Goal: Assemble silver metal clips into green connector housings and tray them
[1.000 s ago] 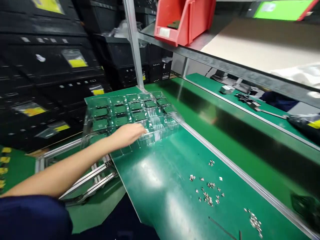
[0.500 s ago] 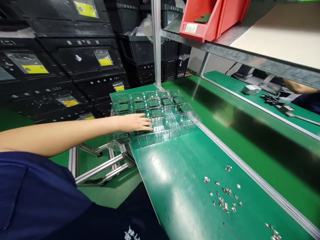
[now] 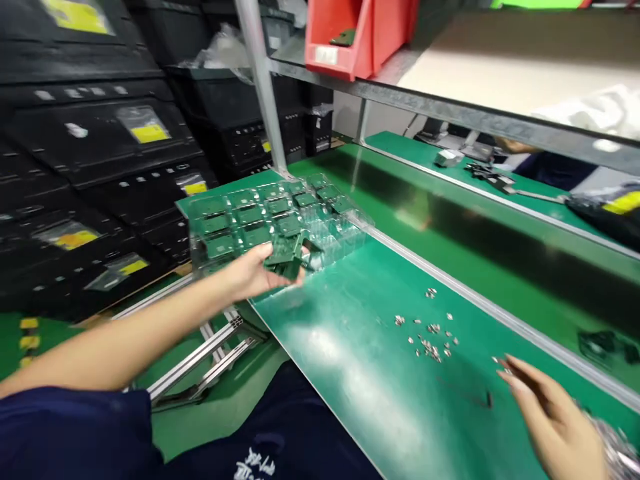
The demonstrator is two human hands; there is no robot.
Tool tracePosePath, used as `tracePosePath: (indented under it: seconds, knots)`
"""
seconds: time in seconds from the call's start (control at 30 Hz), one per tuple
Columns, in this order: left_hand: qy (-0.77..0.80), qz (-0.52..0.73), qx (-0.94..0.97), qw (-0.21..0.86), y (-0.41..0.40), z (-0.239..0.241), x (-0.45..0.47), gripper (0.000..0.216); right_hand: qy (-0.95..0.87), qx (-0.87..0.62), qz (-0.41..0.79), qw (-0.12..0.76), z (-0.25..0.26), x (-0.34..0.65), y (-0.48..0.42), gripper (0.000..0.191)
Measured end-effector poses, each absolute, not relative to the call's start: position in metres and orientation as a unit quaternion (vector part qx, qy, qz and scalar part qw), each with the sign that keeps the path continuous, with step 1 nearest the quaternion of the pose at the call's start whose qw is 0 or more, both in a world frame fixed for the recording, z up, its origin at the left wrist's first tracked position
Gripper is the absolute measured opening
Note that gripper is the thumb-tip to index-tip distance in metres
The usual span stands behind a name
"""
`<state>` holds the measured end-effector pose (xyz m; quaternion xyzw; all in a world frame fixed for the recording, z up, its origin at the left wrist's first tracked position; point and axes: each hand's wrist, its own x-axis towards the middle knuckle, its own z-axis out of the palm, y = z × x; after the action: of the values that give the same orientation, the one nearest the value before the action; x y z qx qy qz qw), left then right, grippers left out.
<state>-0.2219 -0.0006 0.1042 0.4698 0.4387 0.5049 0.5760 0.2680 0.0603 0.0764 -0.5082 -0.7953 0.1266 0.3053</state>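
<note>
My left hand (image 3: 257, 273) is closed on a small stack of green circuit boards (image 3: 286, 257), lifted just off the near edge of a clear plastic tray (image 3: 330, 227). The tray lies on the green table and has green boards in several pockets. At the lower right, my right hand (image 3: 547, 413) hovers over the green table (image 3: 350, 360) with its fingers stretched out and slightly apart; motion blurs it. Small silver screws (image 3: 429, 333) lie scattered on the table between my hands.
Stacks of black crates (image 3: 100, 167) with yellow labels stand to the left. A metal shelf overhead carries a red bin (image 3: 360, 33). A conveyor belt (image 3: 475, 247) runs along the table's far side. Beyond it, another person's arm (image 3: 520, 147) shows.
My left hand has closed on green boards from the tray and drawn them back toward me. My right hand has come into view at the lower right.
</note>
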Motion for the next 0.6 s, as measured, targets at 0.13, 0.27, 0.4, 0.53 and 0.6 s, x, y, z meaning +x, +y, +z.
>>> tracePosePath:
  seconds: [0.13,0.27,0.4,0.53,0.6]
  knots:
    - [0.242,0.344,0.27,0.866,-0.01,0.046,-0.116,0.064,-0.887,-0.322,0.189,0.271,0.081,0.198,0.024,0.057]
    - [0.224,0.143,0.292,0.919,-0.014,0.015,-0.052,0.076,-0.913,-0.196,0.274,0.229,0.094,0.167,0.005,0.059]
    - [0.399,0.182,0.544,0.715,0.021,0.023,-0.038,0.056,-0.865,-0.321,0.313,0.227,0.074,0.189,-0.01,0.058]
    - [0.507,0.192,0.795,0.271,0.093,0.039,-0.034,0.023,-0.858,-0.425,0.229,0.175,0.044,0.207,-0.014,0.057]
    - [0.516,0.182,0.811,0.21,0.129,0.04,-0.025,0.02,-0.86,-0.43,0.217,0.166,0.04,0.209,-0.014,0.063]
